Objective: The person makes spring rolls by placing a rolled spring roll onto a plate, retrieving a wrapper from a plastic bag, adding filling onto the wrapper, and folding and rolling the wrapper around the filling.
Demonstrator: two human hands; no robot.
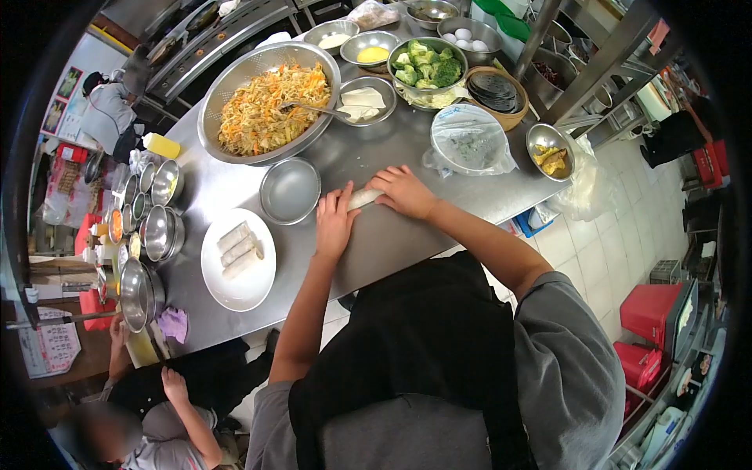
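Note:
A pale rolled wrapper (363, 198) lies on the steel table between my hands. My left hand (335, 213) has its fingers round the roll's left end, and my right hand (401, 191) covers its right end with bent fingers. Just left of my left hand stands a metal bowl (291, 192) that looks nearly empty. Farther left, a white oval plate (265, 283) holds three similar rolls (238, 249). Beyond the bowl, a large perforated colander (210, 117) contains shredded vegetable filling (270, 108), with a spoon (313, 109) resting in it.
Bowls of broccoli (427, 64), eggs (464, 39) and yellow liquid (373, 54) line the far side. A plastic-covered bowl (470, 139) is at the right. Stacked metal bowls and a purple cloth (173, 323) sit left. A co-worker (168, 423) is at the lower left.

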